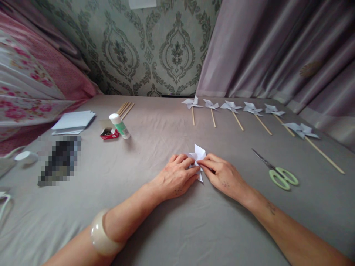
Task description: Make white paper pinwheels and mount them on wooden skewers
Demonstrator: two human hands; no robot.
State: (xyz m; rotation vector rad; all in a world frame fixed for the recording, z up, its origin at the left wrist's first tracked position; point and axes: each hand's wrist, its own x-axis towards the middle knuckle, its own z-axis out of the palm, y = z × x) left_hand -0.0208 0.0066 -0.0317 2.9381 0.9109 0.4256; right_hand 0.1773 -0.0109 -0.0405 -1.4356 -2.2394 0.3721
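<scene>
A white paper pinwheel [200, 152] without a stick lies on the grey cloth in front of me, its pointed blades showing around my fingers. My left hand [177, 173], below a pale bangle [104, 233], presses on its left side with bent fingers. From the right, my right hand [222, 170] pinches the paper near the pinwheel's middle. Both hands touch there, and the fingertips partly hide the centre. Whether a small pin sits between them I cannot tell. Green-handled scissors [280, 175] lie to the right of my right hand, blades pointing away.
Several finished pinwheels on sticks [231, 108] lie in a row at the back right. To the left are a glue stick [120, 126], a small red box [108, 133] of metal pieces, wooden sticks [126, 109], a paper stack [72, 122] and a blurred dark object [61, 159].
</scene>
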